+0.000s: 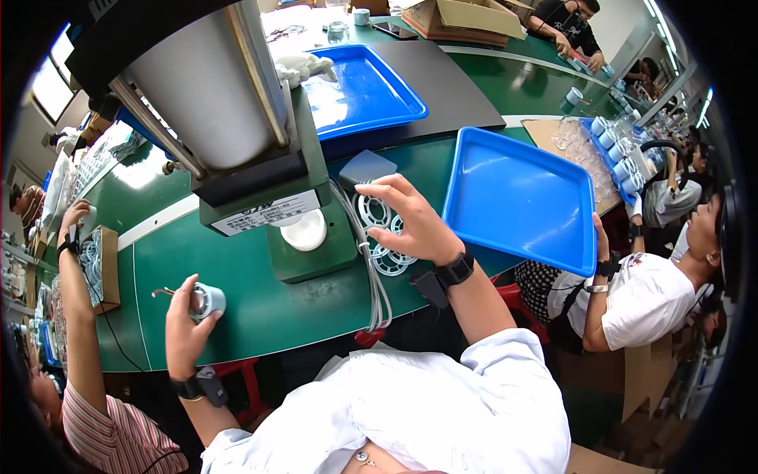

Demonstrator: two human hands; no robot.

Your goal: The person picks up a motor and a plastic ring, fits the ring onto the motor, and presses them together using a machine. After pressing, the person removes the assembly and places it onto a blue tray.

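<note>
My left hand [188,328] is closed around a small light-blue cylindrical housing [208,302] with a thin reddish wire [162,293] sticking out to its left. The housing is low over the green table, left of the press. My right hand [414,221] is raised with fingers and thumb apart and nothing between them. Near it lie several pale spoked plastic rings [388,261], partly hidden by the hand, and a grey-blue flat piece [367,169]. Between my hands, a white round cup-shaped fixture [305,231] sits on the green base [314,266] of the press.
The press [207,95] towers ahead, with grey cables [369,288] running down its right side. One blue tray [371,87] lies behind it; a co-worker on the right holds another blue tray [521,197]. A co-worker's arm [79,300] reaches over the table at left, near a cardboard box [109,268].
</note>
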